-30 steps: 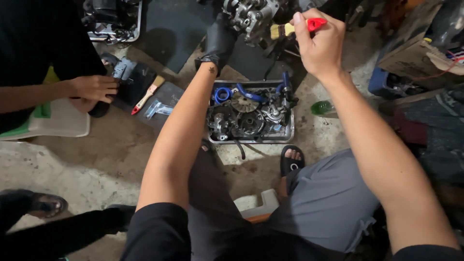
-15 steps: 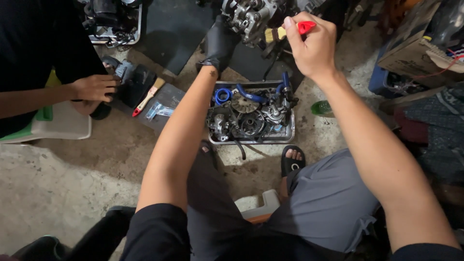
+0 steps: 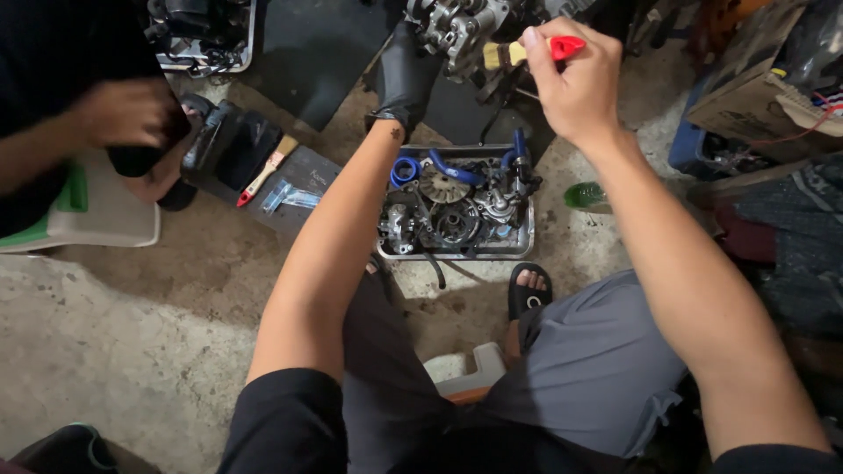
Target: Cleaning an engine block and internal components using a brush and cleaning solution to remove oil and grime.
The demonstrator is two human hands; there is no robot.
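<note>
My left hand (image 3: pixel 406 75), in a black glove, grips the lower side of a grey metal engine part (image 3: pixel 457 26) at the top of the head view. My right hand (image 3: pixel 575 83) is closed around a paintbrush (image 3: pixel 527 53) with a red handle and pale bristles; the bristles touch the engine part's right side. Below both hands a metal tray (image 3: pixel 457 250) on the concrete floor holds several greasy engine pieces and blue hoses.
Another person's hands (image 3: pixel 123 114) work at the left over dark parts, blurred. A second red-handled brush (image 3: pixel 263 171) lies on a dark mat. A white and green container (image 3: pixel 97 215) sits at left, a green bottle (image 3: pixel 584 195) right of the tray, clutter and boxes at far right.
My right hand with the brush has shifted slightly left against the engine part. The other person's hands have moved up and blurred. A foot at the lower left has pulled out of view.
</note>
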